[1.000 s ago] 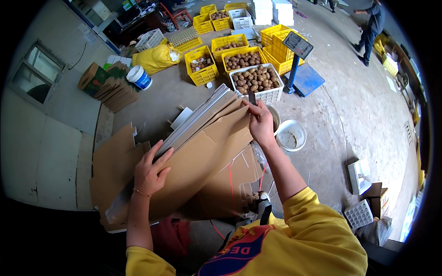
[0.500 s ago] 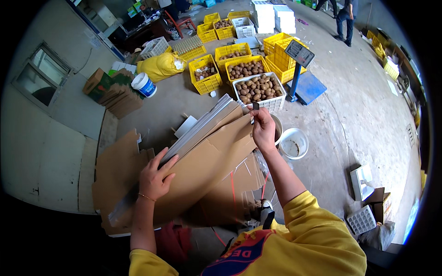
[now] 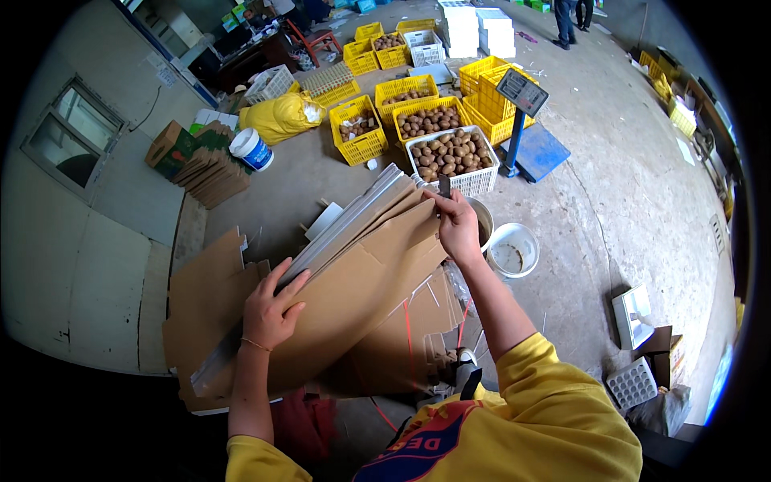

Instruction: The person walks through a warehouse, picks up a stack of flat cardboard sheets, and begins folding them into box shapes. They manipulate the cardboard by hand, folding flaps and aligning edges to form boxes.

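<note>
A stack of flat cardboard sheets (image 3: 353, 265) lies tilted in front of me, brown on top with white edges along its far side. My left hand (image 3: 271, 313) rests on the stack near its left end, fingers spread over the edge and thumb out. At the far right corner my right hand (image 3: 458, 225) is closed, its fingertips touching the top sheet's edge. A small dark flat piece (image 3: 444, 186), like a knife blade, sticks up from those fingers; the rest of it is hidden in the hand.
Beyond the stack stand a white crate (image 3: 482, 178) and several yellow crates (image 3: 359, 149) of round brown produce. A scale (image 3: 540, 153) is to their right. A white bucket (image 3: 514, 251) sits beside my right forearm. Red straps (image 3: 408, 337) hang below the sheets.
My right hand has shifted slightly left along the corner, and the dark piece stands higher above its fingers. My left hand stays put. People at the far right have moved left.
</note>
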`<state>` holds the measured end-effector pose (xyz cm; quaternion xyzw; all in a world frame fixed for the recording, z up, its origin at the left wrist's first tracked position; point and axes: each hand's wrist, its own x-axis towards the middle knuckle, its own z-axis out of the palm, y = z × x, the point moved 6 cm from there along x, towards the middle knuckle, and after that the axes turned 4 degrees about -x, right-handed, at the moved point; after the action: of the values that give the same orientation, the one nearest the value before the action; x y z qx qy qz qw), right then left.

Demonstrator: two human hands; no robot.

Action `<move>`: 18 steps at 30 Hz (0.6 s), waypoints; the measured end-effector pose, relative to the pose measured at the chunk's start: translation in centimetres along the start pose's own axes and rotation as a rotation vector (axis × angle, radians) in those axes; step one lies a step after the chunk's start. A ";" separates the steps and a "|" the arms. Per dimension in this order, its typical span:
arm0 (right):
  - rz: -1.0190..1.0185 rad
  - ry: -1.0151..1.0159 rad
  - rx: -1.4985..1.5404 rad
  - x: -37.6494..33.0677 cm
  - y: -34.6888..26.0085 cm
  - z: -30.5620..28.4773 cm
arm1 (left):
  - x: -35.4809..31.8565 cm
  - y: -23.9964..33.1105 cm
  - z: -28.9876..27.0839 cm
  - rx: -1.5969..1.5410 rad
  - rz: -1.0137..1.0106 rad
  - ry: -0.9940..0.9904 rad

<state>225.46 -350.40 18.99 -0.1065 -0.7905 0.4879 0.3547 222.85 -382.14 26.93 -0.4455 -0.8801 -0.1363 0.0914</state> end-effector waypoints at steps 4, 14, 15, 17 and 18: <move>0.005 0.092 0.095 -0.9 0.7 -0.3 | 0.0 -0.1 0.1 -0.055 -0.039 -0.037; 0.051 0.049 0.214 0.2 1.8 0.2 | 0.0 0.1 0.0 -0.004 -0.008 -0.010; 0.037 0.002 0.161 0.4 1.5 0.3 | 0.0 0.1 0.0 -0.002 -0.009 -0.011; 0.009 -0.091 0.055 0.9 0.7 0.4 | -0.1 0.0 0.0 -0.001 -0.013 -0.012; 0.002 -0.107 0.065 1.1 0.8 0.5 | -0.1 0.1 0.0 -0.005 -0.013 -0.011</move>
<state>224.20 -349.78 18.65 -0.0696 -0.7920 0.5186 0.3145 222.94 -382.16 26.93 -0.4409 -0.8830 -0.1368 0.0846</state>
